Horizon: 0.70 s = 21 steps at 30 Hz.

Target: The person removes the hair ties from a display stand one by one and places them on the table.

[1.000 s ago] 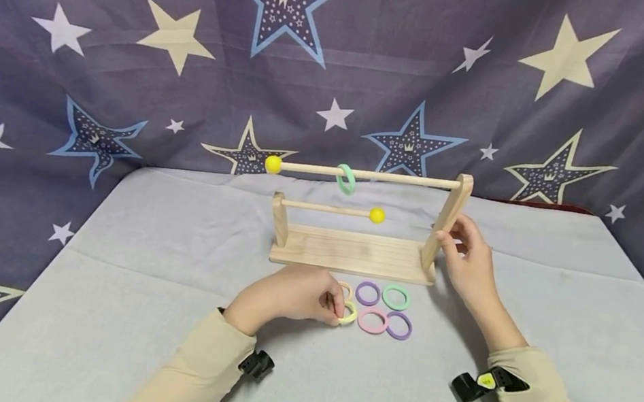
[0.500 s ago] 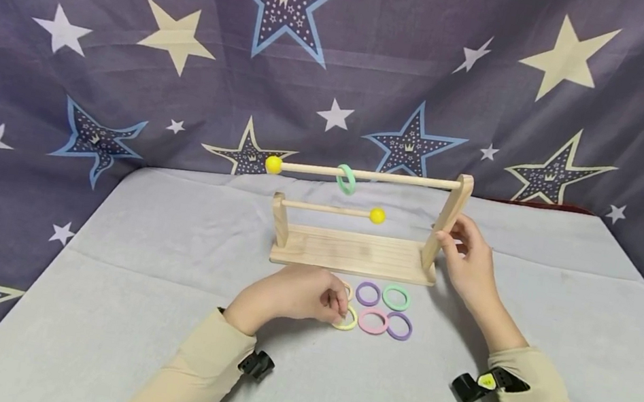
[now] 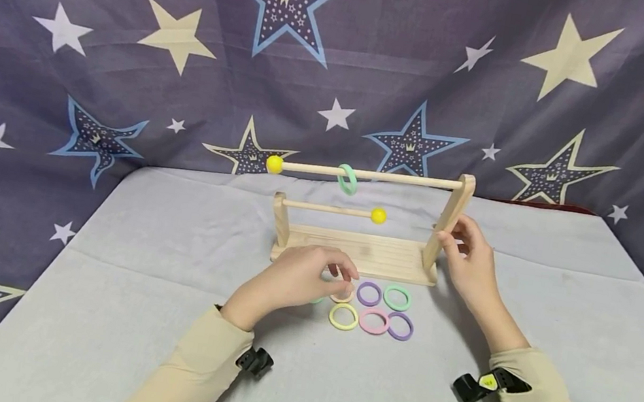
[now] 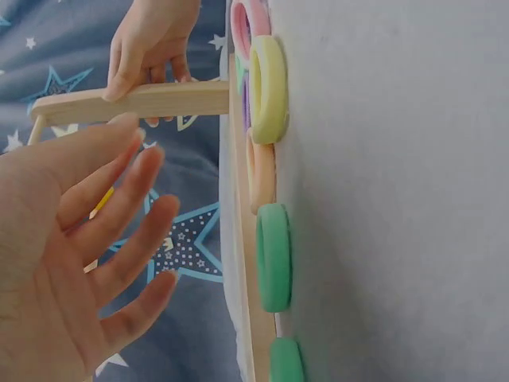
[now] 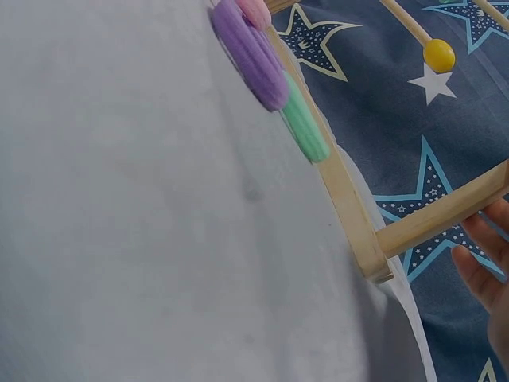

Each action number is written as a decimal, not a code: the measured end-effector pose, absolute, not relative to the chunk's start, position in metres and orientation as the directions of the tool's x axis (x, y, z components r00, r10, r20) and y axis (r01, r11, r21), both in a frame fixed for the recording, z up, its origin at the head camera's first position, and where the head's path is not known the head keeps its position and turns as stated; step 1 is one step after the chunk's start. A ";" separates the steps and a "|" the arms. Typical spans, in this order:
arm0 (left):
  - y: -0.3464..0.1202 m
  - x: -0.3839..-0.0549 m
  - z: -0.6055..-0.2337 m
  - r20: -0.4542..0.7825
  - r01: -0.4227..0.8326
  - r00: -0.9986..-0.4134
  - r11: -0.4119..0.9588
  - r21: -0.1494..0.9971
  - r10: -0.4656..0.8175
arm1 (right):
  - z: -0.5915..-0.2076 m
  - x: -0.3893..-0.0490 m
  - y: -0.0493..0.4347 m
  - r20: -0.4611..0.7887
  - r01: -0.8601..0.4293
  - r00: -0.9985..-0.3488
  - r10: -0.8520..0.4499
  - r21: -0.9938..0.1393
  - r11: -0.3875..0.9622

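My left hand (image 3: 301,277) hovers over the ring group with its fingers loosely spread and nothing between them, as the left wrist view confirms. Just under its fingertips lies a peach ring (image 3: 342,294), and in front of that a yellow ring (image 3: 344,317) lies flat. A green ring (image 4: 273,259) shows near the hand, mostly covered by it in the head view. My right hand (image 3: 470,257) holds the right upright of the wooden stand (image 3: 352,246), thumb on its near side. A mint ring (image 3: 347,180) hangs on the stand's upper rod (image 3: 405,179).
Purple rings (image 3: 369,294) (image 3: 400,326), a pink ring (image 3: 374,321) and a mint ring (image 3: 397,298) lie in front of the base. The lower rod (image 3: 327,208) ends in a yellow ball (image 3: 378,216). A starry cloth (image 3: 429,51) hangs behind the table (image 3: 380,401).
My left hand has let go of the yellow ring and risen away toward the stand, its fingers spreading. The yellow ring now lies flat beside the pink one. The right hand stays on the upright.
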<state>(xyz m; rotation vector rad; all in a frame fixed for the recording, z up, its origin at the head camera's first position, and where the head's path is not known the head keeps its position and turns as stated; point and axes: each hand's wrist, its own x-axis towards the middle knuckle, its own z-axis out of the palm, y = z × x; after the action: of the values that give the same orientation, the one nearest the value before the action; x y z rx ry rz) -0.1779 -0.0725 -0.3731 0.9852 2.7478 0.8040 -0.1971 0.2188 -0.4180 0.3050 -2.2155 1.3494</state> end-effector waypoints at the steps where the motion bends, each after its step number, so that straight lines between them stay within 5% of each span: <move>1: -0.072 -0.178 -0.373 0.085 0.558 -0.789 0.651 0.514 0.609 | -0.418 -0.197 0.219 0.542 -0.446 -0.837 0.076 -0.756 0.479; 21: -0.069 -0.178 -0.369 0.379 0.553 -0.833 0.616 0.561 0.403 | -0.416 -0.196 0.218 0.539 -0.447 -0.839 0.075 -0.760 0.472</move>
<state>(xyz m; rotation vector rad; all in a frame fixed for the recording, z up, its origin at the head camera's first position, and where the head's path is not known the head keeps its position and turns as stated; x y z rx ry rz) -0.1784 -0.0694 -0.3693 0.9053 3.0140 1.1720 -0.1964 0.2179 -0.4160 0.3074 -2.2137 1.3573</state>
